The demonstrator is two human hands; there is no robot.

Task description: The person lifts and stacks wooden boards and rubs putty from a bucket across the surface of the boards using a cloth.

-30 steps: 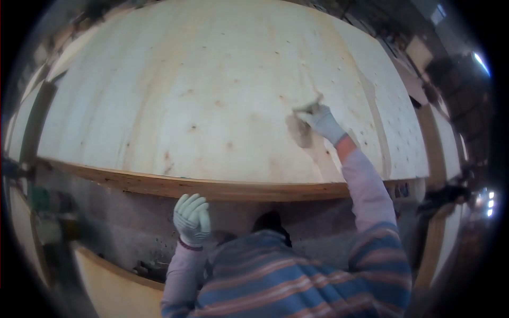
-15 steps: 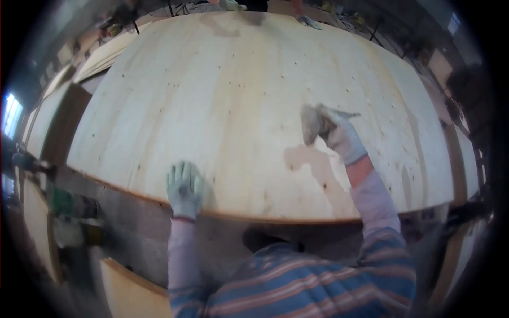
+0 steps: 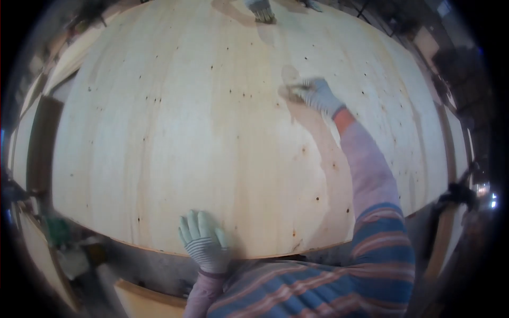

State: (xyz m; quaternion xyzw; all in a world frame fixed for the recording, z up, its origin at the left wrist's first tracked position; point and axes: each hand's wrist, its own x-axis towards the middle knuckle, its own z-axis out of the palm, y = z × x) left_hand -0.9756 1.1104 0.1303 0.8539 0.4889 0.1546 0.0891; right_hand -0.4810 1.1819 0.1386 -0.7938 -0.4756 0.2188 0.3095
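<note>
A large pale plywood sheet (image 3: 185,138) with small dark knots and brownish streaks spreads out in front of me. My left hand (image 3: 204,241), in a striped white glove, lies on its near edge with the fingers spread and nothing in them. Farther out, right of the middle, my gloved right hand (image 3: 319,97) is closed around what looks like a putty knife (image 3: 289,94). Its grey blade is blurred and rests on or just above the wood. Most of the handle is hidden by my fingers.
At the far edge, another person's gloved hand (image 3: 261,11) is on the sheet. More boards stand at the left (image 3: 45,143) and at the right (image 3: 458,148). Below the near edge is another board (image 3: 148,299). A green object (image 3: 57,230) shows at lower left.
My right hand has moved away from me and slightly left with the putty knife. My view has tilted and come closer over the sheet. The other person's hand now reaches farther onto it.
</note>
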